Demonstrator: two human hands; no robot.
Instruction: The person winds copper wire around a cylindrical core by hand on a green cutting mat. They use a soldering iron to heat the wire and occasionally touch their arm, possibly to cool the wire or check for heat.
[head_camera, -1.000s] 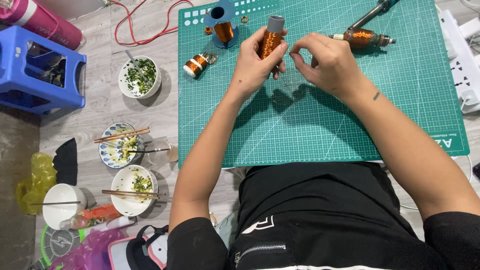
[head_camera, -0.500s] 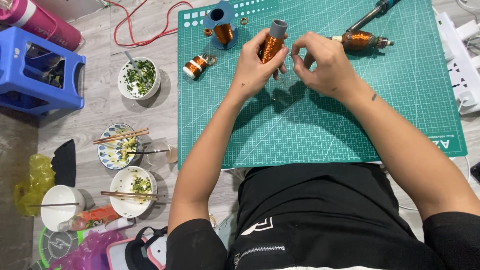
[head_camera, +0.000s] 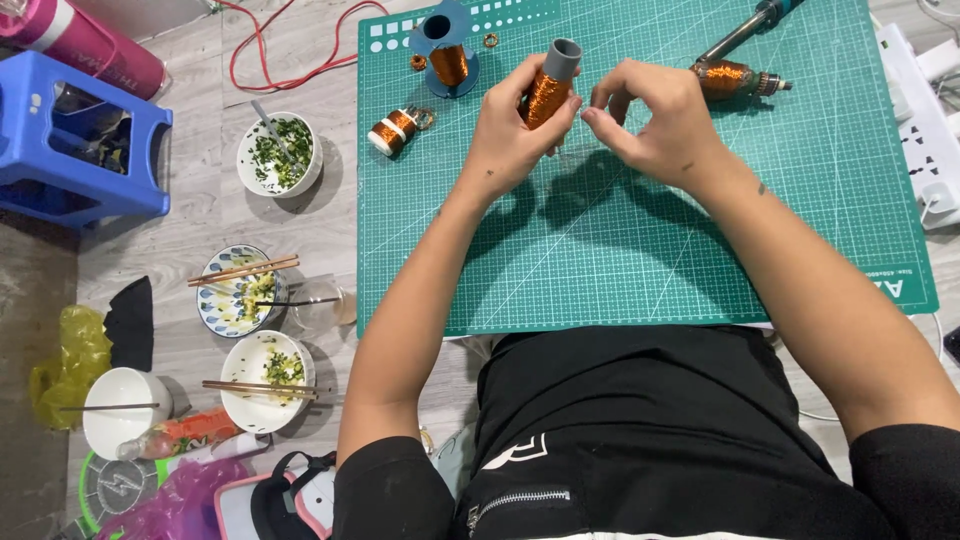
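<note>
My left hand (head_camera: 512, 135) grips a grey tube wound with copper wire (head_camera: 548, 88), held upright above the green cutting mat (head_camera: 620, 260). Right beside the spool, my right hand (head_camera: 650, 120) has its fingertips pinched together; the strand itself is too fine to see. A blue spool of copper wire (head_camera: 447, 52) stands at the mat's far left, and a small copper coil (head_camera: 393, 130) lies by the mat's left edge. A copper-wound rotor (head_camera: 728, 78) rests at the far right of my right hand.
Left of the mat on the wooden floor are several bowls with chopsticks (head_camera: 245, 290), a blue plastic stool (head_camera: 75, 140), a red cable (head_camera: 270, 50) and a yellow bag (head_camera: 65, 360). A white power strip (head_camera: 925, 120) lies to the right. A screwdriver-like tool (head_camera: 750, 25) lies at the top.
Both hands stay at the wire tube; the right hand's fingers have shifted slightly at its side, and the tube has tilted a little.
</note>
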